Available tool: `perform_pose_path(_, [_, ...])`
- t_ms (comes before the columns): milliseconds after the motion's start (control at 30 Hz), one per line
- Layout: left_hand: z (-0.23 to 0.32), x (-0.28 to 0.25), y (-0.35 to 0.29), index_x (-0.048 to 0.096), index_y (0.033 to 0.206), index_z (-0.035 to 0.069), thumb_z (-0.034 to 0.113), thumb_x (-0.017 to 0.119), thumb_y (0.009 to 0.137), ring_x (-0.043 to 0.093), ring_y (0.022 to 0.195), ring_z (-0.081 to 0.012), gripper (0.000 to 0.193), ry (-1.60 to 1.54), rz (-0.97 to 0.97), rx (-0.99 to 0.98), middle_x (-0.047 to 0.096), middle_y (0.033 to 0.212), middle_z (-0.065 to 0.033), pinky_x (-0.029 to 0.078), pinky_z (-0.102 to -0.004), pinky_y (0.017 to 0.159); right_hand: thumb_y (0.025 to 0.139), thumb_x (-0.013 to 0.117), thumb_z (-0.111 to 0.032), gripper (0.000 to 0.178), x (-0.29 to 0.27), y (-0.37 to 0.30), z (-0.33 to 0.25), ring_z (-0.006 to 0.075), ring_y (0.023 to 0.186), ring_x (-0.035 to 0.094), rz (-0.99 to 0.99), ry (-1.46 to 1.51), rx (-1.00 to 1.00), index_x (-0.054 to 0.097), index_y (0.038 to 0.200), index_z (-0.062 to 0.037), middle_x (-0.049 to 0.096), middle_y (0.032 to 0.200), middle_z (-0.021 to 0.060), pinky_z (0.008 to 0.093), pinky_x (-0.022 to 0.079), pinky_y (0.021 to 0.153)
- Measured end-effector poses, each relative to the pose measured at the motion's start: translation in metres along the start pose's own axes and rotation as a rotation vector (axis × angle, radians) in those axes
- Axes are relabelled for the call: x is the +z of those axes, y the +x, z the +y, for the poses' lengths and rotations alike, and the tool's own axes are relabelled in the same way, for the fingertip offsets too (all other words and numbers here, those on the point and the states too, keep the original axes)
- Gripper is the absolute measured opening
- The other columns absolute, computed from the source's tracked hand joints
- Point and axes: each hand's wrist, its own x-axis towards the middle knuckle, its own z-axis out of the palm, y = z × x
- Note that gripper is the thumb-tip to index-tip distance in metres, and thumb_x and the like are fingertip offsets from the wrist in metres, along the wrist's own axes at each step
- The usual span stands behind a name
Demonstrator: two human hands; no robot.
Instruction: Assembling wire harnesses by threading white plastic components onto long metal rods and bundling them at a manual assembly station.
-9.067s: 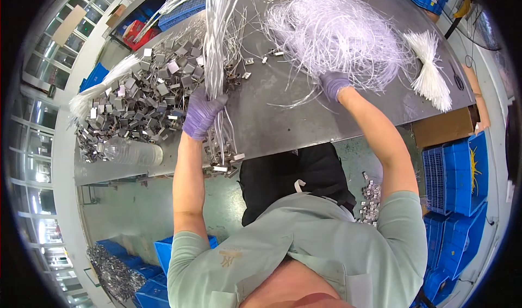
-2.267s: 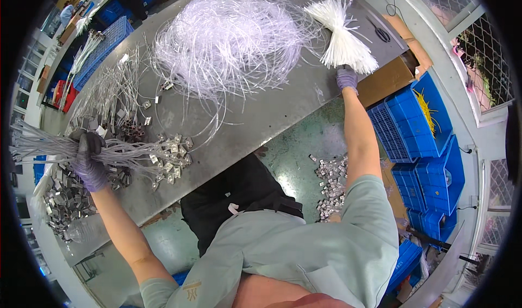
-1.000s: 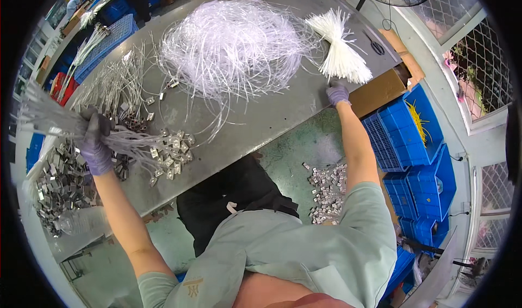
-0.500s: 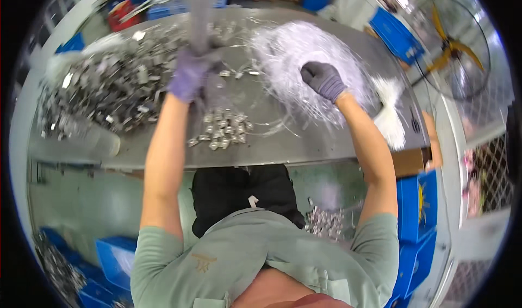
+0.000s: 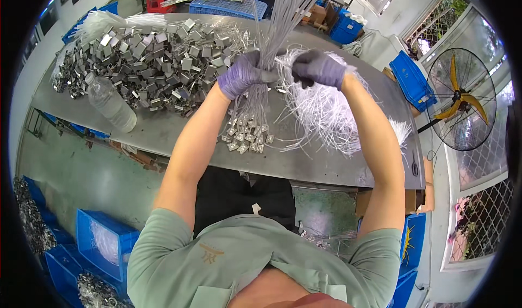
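My left hand (image 5: 244,75), in a purple-grey glove, is wrapped round a bundle of thin translucent strands (image 5: 280,20), held upright and fanning out above the fist. Below the fist the strands run down to a cluster of small shiny metal pieces (image 5: 247,137) low over the table or resting on it; I cannot tell which. Just right of the bundle, my gloved right hand (image 5: 319,70) has its fingers curled together; what they hold, if anything, is hidden. Under and beyond that hand lies a loose tangle of white strands (image 5: 326,115).
On the grey table (image 5: 310,169), a large heap of metal pieces (image 5: 163,63) spreads to the left, with a clear plastic bottle (image 5: 111,104) at its near side. A fan (image 5: 459,98) stands right. Blue crates (image 5: 106,243) are on the floor at lower left.
My left hand and its bundle have moved right, over the small metal cluster. My right hand has shifted slightly left, so the hands are now close together. The whole view has shifted too.
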Motion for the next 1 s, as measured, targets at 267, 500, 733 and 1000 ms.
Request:
perform_pose_path(267, [0.007,0.006,-0.003,0.059,0.103,-0.003,0.014,0.072,0.066,0.06,0.067,-0.0155,0.042,0.163,0.064,0.085,0.062,0.074,-0.0061,0.05,-0.0287,0.066,0.074,0.053,-0.017,0.022,-0.011,-0.085,0.062,0.016,0.056,0.062,0.035,-0.072,0.371,0.063,0.072,0.0023,0.061,0.063,0.0108,0.0295,0.049,0.056])
perform_pose_path(500, [0.009,0.015,-0.012,0.058,0.105,0.0,0.019,0.08,0.06,0.06,0.085,-0.0149,0.053,0.101,0.117,-0.019,0.063,0.091,-0.0052,0.048,-0.0289,0.078,0.073,0.056,-0.014,0.016,-0.002,-0.139,0.024,0.0251,0.065,0.062,-0.227,-0.496,0.055,0.067,0.077,-0.0033,0.062,0.068,0.0142,0.0311,0.049,0.063])
perform_pose_path(733, [-0.023,0.0,-0.005,0.054,0.116,0.001,0.017,0.075,0.07,0.057,0.1,-0.0167,0.053,0.144,0.024,0.018,0.061,0.107,-0.0092,0.045,-0.0296,0.089,0.072,0.058,-0.009,0.012,0.009,-0.116,-0.096,0.0266,0.065,0.058,-0.025,0.03,-0.741,0.062,0.082,-0.0048,0.06,0.076,0.0127,0.0339,0.048,0.061])
perform_pose_path(1000, [-0.049,0.011,0.007,0.044,0.128,0.007,0.049,0.063,0.082,0.051,0.111,-0.0196,0.066,0.223,0.122,0.249,0.053,0.12,-0.0099,0.041,-0.0334,0.096,0.082,0.056,-0.029,0.034,0.028,0.027,-0.141,0.0183,0.074,0.061,0.269,-0.184,-0.551,0.064,0.101,-0.0034,0.065,0.085,0.0127,0.0306,0.048,0.072])
